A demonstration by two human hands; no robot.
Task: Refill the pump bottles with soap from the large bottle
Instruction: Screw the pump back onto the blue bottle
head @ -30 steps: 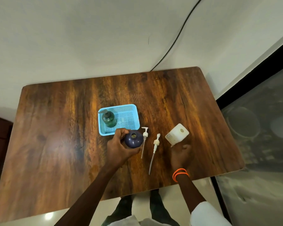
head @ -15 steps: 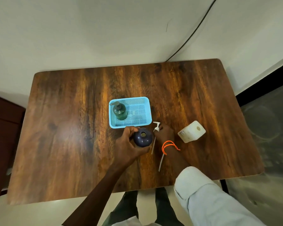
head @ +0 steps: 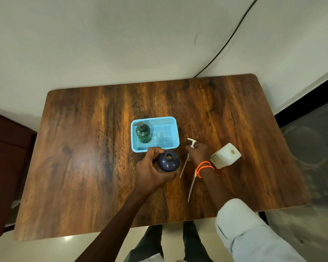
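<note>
Our left hand [head: 150, 170] fingers curl round the open dark blue bottle [head: 168, 160] standing just before the blue basket [head: 170, 121]; our right hand [head: 199, 154] pinches a white pump [head: 192, 143] beside the large white bottle [head: 225, 155].

A dark wooden desk [head: 83, 148] carries a blue basket [head: 173, 142] near its middle. Just before the basket stands a navy bottle [head: 168, 163]; right of it lie two pump tubes [head: 192, 186], then a white jug [head: 225, 156].
</note>
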